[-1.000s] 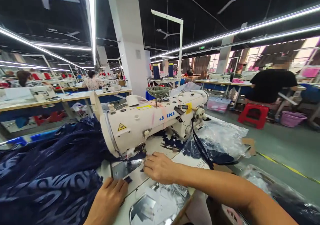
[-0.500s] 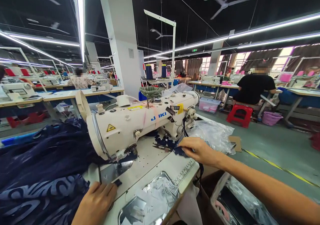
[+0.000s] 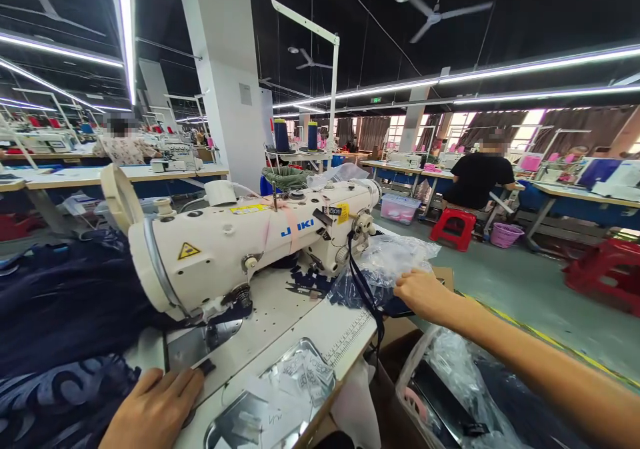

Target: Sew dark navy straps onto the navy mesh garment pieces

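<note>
Your right hand [image 3: 423, 292] moved to plastic bag [image 3: 400, 252], 3 o'clock; cannot tell grip. Bag light, slippery: pinch edge. Left hand [image 3: 150, 406] spread flat at fabric [image 3: 60, 316] edge.

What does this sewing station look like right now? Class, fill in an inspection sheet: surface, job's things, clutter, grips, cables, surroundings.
Surface: white table, ruler printed along its front edge.
Job's things: cream sewing machine; dark blue fabric heaped to its left; clear plastic bag to its right.
Clutter: metal tray of paper labels at the front edge; snips beside the machine.
Grips: left hand flat on the table by the fabric; right hand on the plastic bag, grip unclear.
Cables: nothing seen; only a dark strap hanging from the machine.
Surroundings: thread cones behind; a person in black near a red stool; other sewing tables.
</note>
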The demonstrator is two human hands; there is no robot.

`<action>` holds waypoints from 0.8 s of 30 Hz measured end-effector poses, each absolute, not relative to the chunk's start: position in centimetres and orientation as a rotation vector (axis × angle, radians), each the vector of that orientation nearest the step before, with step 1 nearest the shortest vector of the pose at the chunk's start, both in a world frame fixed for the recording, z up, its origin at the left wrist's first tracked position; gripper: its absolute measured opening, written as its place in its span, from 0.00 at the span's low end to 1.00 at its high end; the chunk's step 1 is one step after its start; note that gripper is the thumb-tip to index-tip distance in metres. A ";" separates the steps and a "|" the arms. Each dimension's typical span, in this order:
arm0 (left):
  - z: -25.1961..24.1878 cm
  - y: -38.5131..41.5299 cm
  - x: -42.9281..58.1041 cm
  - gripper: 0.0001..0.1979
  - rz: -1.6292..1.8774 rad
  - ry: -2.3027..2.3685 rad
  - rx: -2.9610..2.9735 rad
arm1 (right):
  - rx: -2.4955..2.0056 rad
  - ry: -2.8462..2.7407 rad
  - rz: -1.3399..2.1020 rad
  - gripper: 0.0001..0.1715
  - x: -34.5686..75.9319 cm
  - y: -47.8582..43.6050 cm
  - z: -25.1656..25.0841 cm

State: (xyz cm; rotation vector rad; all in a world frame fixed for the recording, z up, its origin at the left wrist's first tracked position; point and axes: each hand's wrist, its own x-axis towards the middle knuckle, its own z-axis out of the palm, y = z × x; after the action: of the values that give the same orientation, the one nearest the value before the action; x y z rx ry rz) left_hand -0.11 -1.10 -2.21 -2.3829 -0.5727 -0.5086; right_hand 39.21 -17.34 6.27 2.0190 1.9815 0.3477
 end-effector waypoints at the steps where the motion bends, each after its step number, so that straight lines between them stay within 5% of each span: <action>1: -2.2 -1.1 -0.1 0.24 -0.512 -0.581 -2.365 | 2.025 1.955 0.372 0.09 39.1 -17.3 5.8; 10: -1.2 -2.7 0.5 0.15 -0.483 -0.638 -2.344 | 1.902 2.668 0.492 0.09 32.6 -13.4 5.8; 16: -1.7 -2.8 0.4 0.13 -0.504 -0.645 -2.309 | 1.974 2.571 0.595 0.09 28.2 -4.0 4.1; 24: -2.9 -2.2 0.3 0.12 -0.541 -0.626 -2.291 | 2.062 2.575 0.729 0.22 27.9 4.6 1.3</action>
State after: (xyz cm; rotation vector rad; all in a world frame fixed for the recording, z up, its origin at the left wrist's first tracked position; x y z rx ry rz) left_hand 0.25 -2.19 -2.92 -2.2906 -0.6256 -0.5409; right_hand 27.93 4.56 1.33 2.0624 2.5753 0.7295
